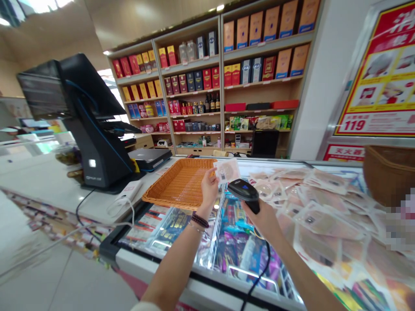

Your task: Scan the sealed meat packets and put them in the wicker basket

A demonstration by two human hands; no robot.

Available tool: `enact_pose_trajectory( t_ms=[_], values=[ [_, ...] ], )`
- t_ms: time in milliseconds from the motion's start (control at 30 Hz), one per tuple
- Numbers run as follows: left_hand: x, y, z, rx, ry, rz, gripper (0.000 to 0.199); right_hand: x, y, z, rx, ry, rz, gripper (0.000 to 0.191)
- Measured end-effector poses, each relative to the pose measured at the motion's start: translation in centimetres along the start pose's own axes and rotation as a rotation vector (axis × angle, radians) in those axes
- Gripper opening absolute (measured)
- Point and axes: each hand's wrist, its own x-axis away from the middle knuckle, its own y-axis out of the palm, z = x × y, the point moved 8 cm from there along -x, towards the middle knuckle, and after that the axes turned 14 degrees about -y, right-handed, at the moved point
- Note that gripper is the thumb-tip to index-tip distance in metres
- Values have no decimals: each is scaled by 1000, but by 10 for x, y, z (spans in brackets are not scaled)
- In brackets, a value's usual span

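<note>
Packet (226,170) sat in a narrow fingertip pinch of the left hand (209,188), while the right hand (264,220) wrapped firmly around a corded barcode scanner (243,192). Just beside lay a wicker tray (178,183), and below, a freezer chest (181,276) of sealed packets (324,224). So slight a pinch risked a slip into the freezer; the hanging cord (259,276) could snag its rim.

"119" on the red-and-yellow poster (376,77)
</note>
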Motion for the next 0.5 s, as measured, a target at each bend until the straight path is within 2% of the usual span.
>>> enact_pose_trajectory(
  t_ms=[167,333,433,500],
  values=[
    [0,0,1,-15,-6,-2,45,0,-3,-3,-6,-2,9,47],
    [-4,5,0,-9,-53,-34,47,3,-8,7,-149,60,35,50],
    [-8,26,-7,14,-135,-101,52,7,-20,15,-212,88,110,57],
    [-9,52,-13,34,-188,-152,60,13,-35,20,-223,101,180,62]
  ],
)
